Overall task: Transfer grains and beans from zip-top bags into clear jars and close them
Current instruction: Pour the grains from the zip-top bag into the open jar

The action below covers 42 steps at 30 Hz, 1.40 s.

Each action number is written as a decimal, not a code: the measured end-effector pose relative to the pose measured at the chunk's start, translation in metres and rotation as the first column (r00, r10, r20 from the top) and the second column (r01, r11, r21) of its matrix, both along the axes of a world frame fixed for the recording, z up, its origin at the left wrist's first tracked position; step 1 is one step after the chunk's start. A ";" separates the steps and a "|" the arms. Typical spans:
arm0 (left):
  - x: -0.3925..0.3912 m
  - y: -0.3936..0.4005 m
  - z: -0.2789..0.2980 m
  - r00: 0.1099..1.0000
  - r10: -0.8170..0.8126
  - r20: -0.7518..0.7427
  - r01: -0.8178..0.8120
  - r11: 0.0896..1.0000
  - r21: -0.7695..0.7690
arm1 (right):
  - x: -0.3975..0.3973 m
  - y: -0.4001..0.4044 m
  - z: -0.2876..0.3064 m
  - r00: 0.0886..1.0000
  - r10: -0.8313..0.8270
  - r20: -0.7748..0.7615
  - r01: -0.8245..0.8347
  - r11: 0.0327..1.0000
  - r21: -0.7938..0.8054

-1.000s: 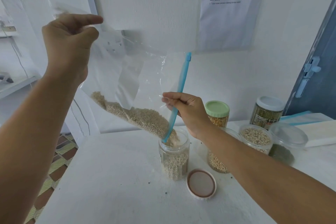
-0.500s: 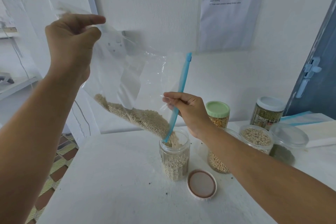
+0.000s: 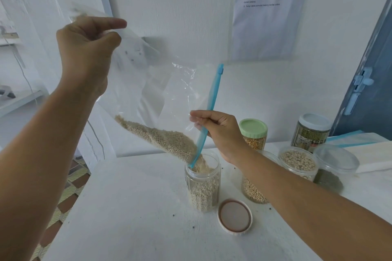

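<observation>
Pinching the zip-top bag [image 3: 148, 82] aloft, the left hand [image 3: 84, 48] tilted it; the right hand [image 3: 218, 131] gripped its blue zip strip [image 3: 209, 112] over the jar [image 3: 202, 184] on the white table [image 3: 131, 218].

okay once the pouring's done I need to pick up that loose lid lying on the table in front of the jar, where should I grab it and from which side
Take the lid by its rim, coming straight down from above. It lies flat with its open underside up, so the raised rim is exposed all round for a pinch grip. Its near edge looks freest: the jar being filled stands close behind it.
</observation>
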State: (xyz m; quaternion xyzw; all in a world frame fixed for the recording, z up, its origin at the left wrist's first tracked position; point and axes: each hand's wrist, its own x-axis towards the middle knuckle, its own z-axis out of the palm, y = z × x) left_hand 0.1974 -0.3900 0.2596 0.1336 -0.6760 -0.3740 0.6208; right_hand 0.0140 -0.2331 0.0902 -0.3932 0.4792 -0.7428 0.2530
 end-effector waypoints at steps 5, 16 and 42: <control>-0.001 0.001 -0.001 1.000 0.006 0.003 -0.006 1.000 0.012 | -0.002 0.000 0.000 1.000 -0.010 -0.003 0.010 1.000 0.000; -0.006 0.004 0.002 1.000 -0.007 0.000 0.007 1.000 -0.012 | -0.002 0.000 -0.003 1.000 0.008 0.013 -0.007 1.000 -0.011; -0.009 0.015 0.006 0.993 0.058 0.099 -0.046 0.992 -0.113 | -0.012 0.008 -0.006 0.998 -0.039 0.051 0.040 0.999 -0.025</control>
